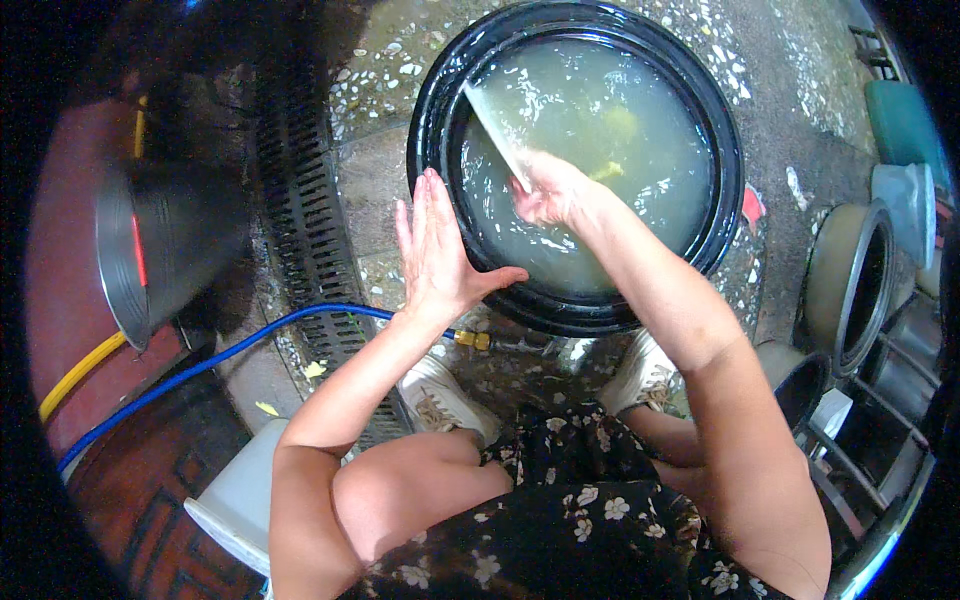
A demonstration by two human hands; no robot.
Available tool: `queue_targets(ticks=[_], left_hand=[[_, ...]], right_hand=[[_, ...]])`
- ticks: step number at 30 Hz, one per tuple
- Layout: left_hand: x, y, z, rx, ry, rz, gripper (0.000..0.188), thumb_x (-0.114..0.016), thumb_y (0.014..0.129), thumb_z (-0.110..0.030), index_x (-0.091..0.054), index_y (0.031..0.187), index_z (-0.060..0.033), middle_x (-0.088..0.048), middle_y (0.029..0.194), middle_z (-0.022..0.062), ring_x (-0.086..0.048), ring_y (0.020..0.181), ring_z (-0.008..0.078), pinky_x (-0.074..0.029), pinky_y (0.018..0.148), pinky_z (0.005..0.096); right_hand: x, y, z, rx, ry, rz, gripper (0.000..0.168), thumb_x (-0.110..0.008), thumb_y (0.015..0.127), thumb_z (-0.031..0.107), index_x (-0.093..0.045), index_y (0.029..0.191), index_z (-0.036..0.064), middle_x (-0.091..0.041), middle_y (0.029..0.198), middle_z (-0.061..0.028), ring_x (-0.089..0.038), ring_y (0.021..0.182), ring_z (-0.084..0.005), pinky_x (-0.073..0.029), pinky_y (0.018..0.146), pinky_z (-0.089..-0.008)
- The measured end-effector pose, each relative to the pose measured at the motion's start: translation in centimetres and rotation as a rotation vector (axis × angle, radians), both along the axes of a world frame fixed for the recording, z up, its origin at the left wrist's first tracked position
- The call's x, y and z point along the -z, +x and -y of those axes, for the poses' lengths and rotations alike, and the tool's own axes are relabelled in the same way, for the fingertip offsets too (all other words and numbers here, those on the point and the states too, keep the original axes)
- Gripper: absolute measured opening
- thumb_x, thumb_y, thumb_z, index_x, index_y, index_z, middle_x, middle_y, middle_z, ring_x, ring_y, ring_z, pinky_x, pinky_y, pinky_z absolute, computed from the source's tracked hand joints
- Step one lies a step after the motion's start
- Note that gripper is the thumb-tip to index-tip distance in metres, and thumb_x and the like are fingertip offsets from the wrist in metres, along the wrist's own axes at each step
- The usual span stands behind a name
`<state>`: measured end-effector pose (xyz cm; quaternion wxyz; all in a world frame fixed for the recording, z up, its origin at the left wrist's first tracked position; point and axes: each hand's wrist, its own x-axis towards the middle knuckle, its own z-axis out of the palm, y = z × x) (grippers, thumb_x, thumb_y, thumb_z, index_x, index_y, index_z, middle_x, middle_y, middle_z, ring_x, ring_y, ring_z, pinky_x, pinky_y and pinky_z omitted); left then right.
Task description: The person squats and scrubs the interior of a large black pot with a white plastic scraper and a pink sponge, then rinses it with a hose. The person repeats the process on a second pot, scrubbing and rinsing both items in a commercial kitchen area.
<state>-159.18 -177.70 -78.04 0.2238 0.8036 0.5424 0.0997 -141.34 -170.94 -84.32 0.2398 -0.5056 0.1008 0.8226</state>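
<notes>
A round black basin (724,161) stands on the floor before me, filled with cloudy water (555,247). In my right hand (551,187), low over the water, is a thin pale flat piece (493,127), seen edge-on; it may be a plate. Its far end reaches toward the basin's left inner wall. My left hand (435,255) lies at the basin's left rim with fingers straight and thumb spread over the edge, holding nothing. Blurred yellow material (619,124) shows in the water, and a smaller yellow bit (607,171) lies near my right wrist.
A blue hose (277,322) with a brass fitting (472,340) passes beneath my left forearm. Left of the basin runs a slotted drain grate (311,202). A pale bucket (244,487) lies by my left elbow. Metal pots (836,277) and a metal rack (855,472) stand at right.
</notes>
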Motion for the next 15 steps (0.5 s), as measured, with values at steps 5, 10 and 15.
queue_targets(ticks=[5, 10, 15], left_hand=[[-0.3, -0.2, 2.0, 0.044, 0.043, -0.004, 0.134, -0.085, 0.049, -0.050, -0.009, 0.139, 0.0138, -0.018, 0.145, 0.0320, -0.019, 0.137, 0.0413, -0.013, 0.112, 0.0508], [-2.2, 0.8, 5.7, 0.204, -0.122, -0.253, 0.125, -0.069, 0.058, -0.070, -0.022, 0.136, 0.0163, -0.023, 0.144, 0.0314, -0.018, 0.138, 0.0376, -0.012, 0.114, 0.0450], [-3.1, 1.5, 7.5, 0.356, -0.023, -0.086, 0.112, -0.062, 0.067, -0.068, -0.030, 0.131, 0.0182, -0.031, 0.136, 0.0367, -0.027, 0.133, 0.0435, -0.019, 0.111, 0.0457]], right_hand=[[0.9, 0.0, -3.6, 0.572, -0.099, -0.189, 0.018, -0.056, 0.090, 0.027, -0.053, 0.082, 0.011, -0.047, 0.062, -0.0017, -0.043, 0.049, -0.0093, -0.028, 0.036, -0.0182], [0.7, 2.6, -6.5, 0.981, -0.079, -0.218, 0.012, -0.052, 0.088, 0.014, -0.051, 0.078, 0.009, -0.046, 0.059, -0.0009, -0.042, 0.047, -0.0098, -0.030, 0.039, -0.0201], [-0.4, 7.4, -4.9, 1.218, 0.061, -0.323, 0.027, -0.054, 0.086, 0.014, -0.043, 0.062, 0.011, -0.037, 0.052, 0.0014, -0.030, 0.038, -0.0098, -0.027, 0.037, -0.0206]])
